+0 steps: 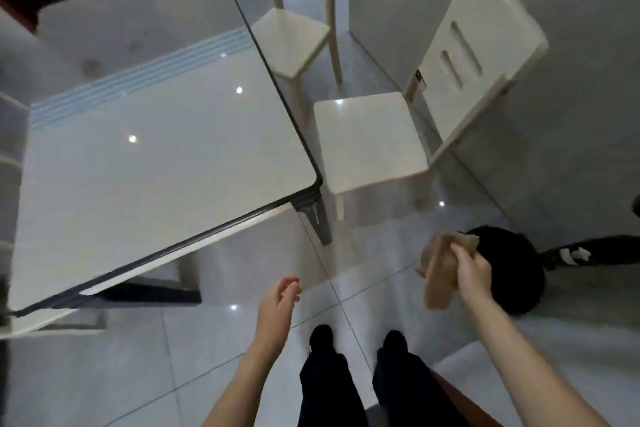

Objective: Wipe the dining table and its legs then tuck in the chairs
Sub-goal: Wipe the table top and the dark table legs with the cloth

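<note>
Bottom centre of frame: my two legs in black trousers (327, 378), standing on glossy grey floor tiles (121, 374). A reddish-brown surface (460, 402) shows at the lower right, beside my right leg; I cannot identify it. My left hand (278, 298) is raised over the floor just below centre, with its fingers loose and slightly bent, holding nothing and touching nothing. My right hand (472, 270), at right of centre, is clenched round a tan cloth (436, 274); the cloth is bunched above the knuckles and hangs below the fist, clear of table and chairs. Behind this hand is a round black object (509, 274) on the floor, type unclear. The dining table (156, 166) fills the left half of frame: glossy white top, dark rim, ceiling lights reflected in it. Its near right corner sits at centre frame, with a dark tapered table leg (318, 224) under it. Both hands are apart from the table. The near chair (367, 142), cream, stands just beside that corner at centre right, pulled out, its slotted backrest away from the table. The far chair (291, 36), same cream, is at top centre, seat close against the table's right edge.
</note>
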